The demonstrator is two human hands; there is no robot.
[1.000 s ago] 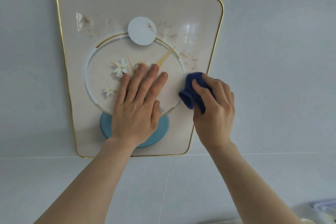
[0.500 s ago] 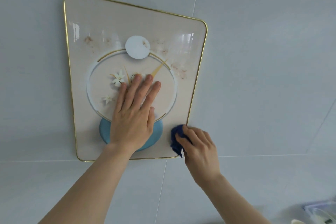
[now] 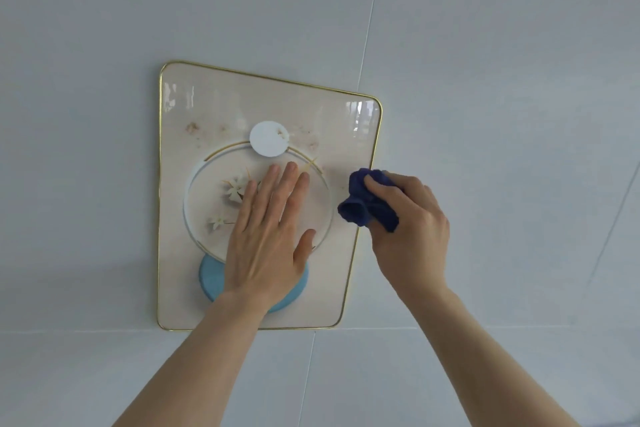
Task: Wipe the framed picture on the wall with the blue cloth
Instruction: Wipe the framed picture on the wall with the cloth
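Note:
The framed picture [image 3: 207,107] hangs on the pale tiled wall, cream with a thin gold frame, a white disc, a ring with white flowers and a blue disc at the bottom. Brown smudges mark its upper part. My left hand [image 3: 266,236] lies flat on the middle of the picture, fingers spread. My right hand [image 3: 408,218] grips the bunched dark blue cloth [image 3: 363,208], which presses against the picture's right edge at mid height.
Pale grey wall tiles [image 3: 485,80] surround the picture, with thin grout lines running up and across. A horizontal joint passes just under the frame's bottom edge.
My right hand with the cloth went down to the frame's lower right corner, then came back up to mid height on the right edge. The view has pulled back and tilted upward. My left hand stays pressed.

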